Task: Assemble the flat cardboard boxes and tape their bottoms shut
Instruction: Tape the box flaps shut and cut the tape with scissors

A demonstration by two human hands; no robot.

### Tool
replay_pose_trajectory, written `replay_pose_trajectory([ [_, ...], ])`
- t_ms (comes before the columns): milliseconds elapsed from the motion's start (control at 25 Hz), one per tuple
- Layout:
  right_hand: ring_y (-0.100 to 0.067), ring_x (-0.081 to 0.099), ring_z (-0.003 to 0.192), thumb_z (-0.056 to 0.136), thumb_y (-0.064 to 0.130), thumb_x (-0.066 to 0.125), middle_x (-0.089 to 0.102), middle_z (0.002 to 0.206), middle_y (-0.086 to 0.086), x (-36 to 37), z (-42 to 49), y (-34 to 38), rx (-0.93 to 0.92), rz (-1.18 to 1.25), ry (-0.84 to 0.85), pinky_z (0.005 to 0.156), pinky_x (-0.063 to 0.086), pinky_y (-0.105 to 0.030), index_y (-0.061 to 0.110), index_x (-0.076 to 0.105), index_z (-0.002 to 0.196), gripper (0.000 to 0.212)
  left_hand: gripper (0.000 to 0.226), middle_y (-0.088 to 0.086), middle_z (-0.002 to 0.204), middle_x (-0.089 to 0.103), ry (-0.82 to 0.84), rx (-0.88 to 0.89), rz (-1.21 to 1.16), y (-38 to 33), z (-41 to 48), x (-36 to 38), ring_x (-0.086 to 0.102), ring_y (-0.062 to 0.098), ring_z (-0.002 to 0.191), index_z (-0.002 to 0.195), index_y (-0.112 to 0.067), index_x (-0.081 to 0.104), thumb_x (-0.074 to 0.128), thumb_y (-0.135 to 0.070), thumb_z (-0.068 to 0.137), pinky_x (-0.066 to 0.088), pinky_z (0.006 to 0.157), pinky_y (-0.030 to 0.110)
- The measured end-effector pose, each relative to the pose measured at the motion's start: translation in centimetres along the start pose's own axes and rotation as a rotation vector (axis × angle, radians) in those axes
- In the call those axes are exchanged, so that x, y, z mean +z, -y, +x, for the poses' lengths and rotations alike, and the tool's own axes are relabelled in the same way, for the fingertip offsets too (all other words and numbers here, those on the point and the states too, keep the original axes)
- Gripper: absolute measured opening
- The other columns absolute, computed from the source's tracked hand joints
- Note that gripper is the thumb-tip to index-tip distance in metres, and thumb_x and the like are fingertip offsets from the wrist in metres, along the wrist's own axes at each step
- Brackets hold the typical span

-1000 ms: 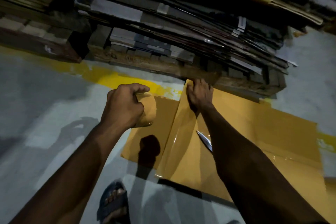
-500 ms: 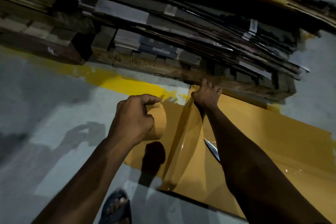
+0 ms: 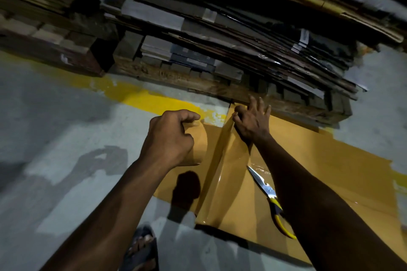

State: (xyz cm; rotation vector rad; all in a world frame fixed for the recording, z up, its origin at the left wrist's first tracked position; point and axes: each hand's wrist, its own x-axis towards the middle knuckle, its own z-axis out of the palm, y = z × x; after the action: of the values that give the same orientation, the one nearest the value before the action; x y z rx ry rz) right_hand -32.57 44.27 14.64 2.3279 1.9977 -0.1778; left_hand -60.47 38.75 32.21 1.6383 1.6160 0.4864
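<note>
A flat brown cardboard box (image 3: 319,160) lies on the grey floor. My left hand (image 3: 169,138) is closed around a roll of clear tape (image 3: 200,141) at the box's left side. A wide shiny strip of tape (image 3: 218,171) runs along the cardboard from the near edge to the far edge. My right hand (image 3: 253,121) presses with spread fingers on the far end of that strip, at the box's far corner. Scissors (image 3: 268,198) with yellow handles lie on the cardboard beside my right forearm.
A wooden pallet (image 3: 198,79) stacked with flattened cardboard sheets (image 3: 220,35) stands just beyond the box. A yellow painted line (image 3: 143,99) crosses the floor. My sandalled foot (image 3: 143,248) is at the bottom edge.
My right hand has opened its fingers and slid slightly along the far end of the tape. The view has shifted, and the scissors' handles have come into sight. My left hand keeps hold of the roll.
</note>
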Motion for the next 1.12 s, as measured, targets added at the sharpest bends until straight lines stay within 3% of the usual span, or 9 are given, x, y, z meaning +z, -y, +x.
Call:
replay_pose_trajectory([
  [200,-0.035,0.039,0.128,0.099,0.048,0.036,0.042,0.136,-0.011,0.2,1.5,1.4,0.023,-0.009,0.098,0.107,0.025,-0.063,0.021,0.060,0.121,0.043,0.058,-0.004,0.119,0.066,-0.007,0.013,0.011,0.0,-0.1,-0.1,0.051,0.020,0.120,0.118,-0.029,0.067,0.055,0.007,0.074,0.043,0.089,0.025],
  [320,-0.036,0.022,0.142,0.101,0.050,0.033,0.032,0.151,-0.006,0.3,1.6,1.6,0.008,0.002,0.149,0.107,0.011,-0.076,0.021,0.059,0.126,0.046,0.058,-0.003,0.121,0.065,-0.006,0.014,0.025,0.0,0.0,-0.2,0.050,0.022,0.122,0.119,-0.029,0.067,0.054,0.006,0.075,0.045,0.094,0.028],
  [400,-0.036,-0.001,0.150,0.101,0.054,0.032,0.012,0.163,-0.003,0.1,0.7,1.5,-0.031,-0.003,0.172,0.107,0.000,-0.075,0.024,0.061,0.127,0.049,0.056,-0.002,0.122,0.065,-0.006,0.024,0.034,-0.2,0.0,-0.3,0.052,0.020,0.120,0.119,-0.027,0.067,0.054,0.007,0.075,0.043,0.093,0.026],
  [480,-0.035,-0.006,0.150,0.100,0.056,0.029,0.006,0.165,-0.002,0.2,-1.5,1.3,-0.144,-0.066,0.157,0.109,-0.002,-0.073,0.026,0.064,0.125,0.053,0.055,-0.002,0.122,0.066,-0.006,0.027,0.023,-0.3,-0.1,-0.5,0.054,0.019,0.118,0.118,-0.025,0.068,0.055,0.007,0.075,0.042,0.093,0.023],
  [640,-0.032,0.027,0.144,0.089,0.052,0.017,0.043,0.149,-0.009,-2.0,-6.3,2.8,-0.323,-0.019,0.098,0.115,0.011,-0.062,0.022,0.068,0.120,0.067,0.054,0.000,0.121,0.066,-0.005,0.022,0.014,-0.3,-0.5,-0.8,0.055,0.020,0.118,0.117,-0.026,0.068,0.056,0.006,0.075,0.047,0.096,0.028],
  [720,-0.031,0.053,0.120,0.091,0.044,0.031,0.065,0.119,-0.012,-1.7,-9.6,3.2,-0.505,0.021,-0.035,0.108,0.031,-0.052,0.014,0.072,0.103,0.052,0.054,0.001,0.122,0.065,-0.003,0.024,0.017,-0.1,-1.0,-1.1,0.055,0.021,0.117,0.118,-0.025,0.067,0.056,0.007,0.076,0.047,0.093,0.029],
  [840,-0.030,0.061,0.087,0.093,0.033,0.048,0.066,0.083,-0.009,0.2,-13.4,3.2,-0.751,-0.027,-0.105,0.096,0.041,-0.045,0.013,0.066,0.075,0.032,0.055,0.001,0.122,0.065,-0.007,0.041,0.006,-0.1,-1.1,-1.5,0.055,0.020,0.116,0.119,-0.024,0.067,0.056,0.007,0.075,0.046,0.088,0.027],
  [960,-0.028,0.063,0.095,0.096,0.037,0.039,0.067,0.090,-0.006,-0.5,-13.8,3.7,-0.697,-0.104,-0.055,0.101,0.041,-0.048,0.016,0.066,0.082,0.037,0.056,0.000,0.123,0.064,-0.005,0.029,-0.006,-0.2,-1.5,-1.9,0.054,0.020,0.118,0.121,-0.025,0.066,0.056,0.007,0.075,0.049,0.089,0.030],
  [1120,-0.029,0.064,0.106,0.094,0.041,0.034,0.070,0.098,-0.004,-0.1,-15.2,3.9,-0.847,-0.214,-0.053,0.100,0.043,-0.048,0.019,0.072,0.091,0.044,0.056,0.000,0.126,0.063,0.008,0.047,-0.015,-0.2,-2.0,-2.2,0.054,0.019,0.120,0.123,-0.021,0.065,0.056,0.008,0.076,0.050,0.090,0.029],
])
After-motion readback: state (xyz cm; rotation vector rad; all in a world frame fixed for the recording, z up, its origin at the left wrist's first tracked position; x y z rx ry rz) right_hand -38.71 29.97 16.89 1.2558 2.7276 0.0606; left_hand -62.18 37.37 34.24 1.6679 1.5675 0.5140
